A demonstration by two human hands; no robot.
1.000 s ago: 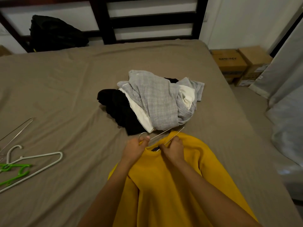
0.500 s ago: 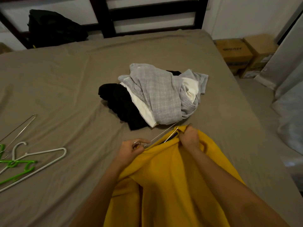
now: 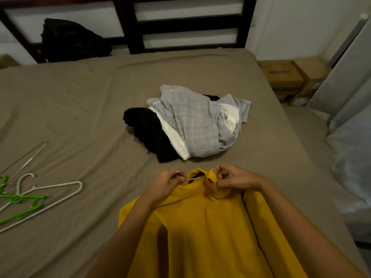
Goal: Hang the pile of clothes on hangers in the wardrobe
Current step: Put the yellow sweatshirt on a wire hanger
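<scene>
Yellow shirt (image 3: pixel 210 227) collar in pinch of right hand (image 3: pixel 234 179), wire hanger (image 3: pixel 195 178) in curled left hand (image 3: pixel 166 183).

Bed (image 3: pixel 80 97), taupe sheet. Dark slatted headboard (image 3: pixel 136 27); black bag (image 3: pixel 70 41) against it, left side. Cardboard boxes (image 3: pixel 281 75) on floor, beside pale curtain (image 3: pixel 345 81).

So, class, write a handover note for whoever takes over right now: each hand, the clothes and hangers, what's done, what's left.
Left hand: grips the wire hanger at its hook.
Right hand: pinches the yellow shirt collar over it.
Pile: on the bed, beyond the hands.
Spare hangers: on the bed, left.
Done: hanger mostly inside the shirt.
Left: seat it, hang it in the wardrobe, then the pile.
</scene>
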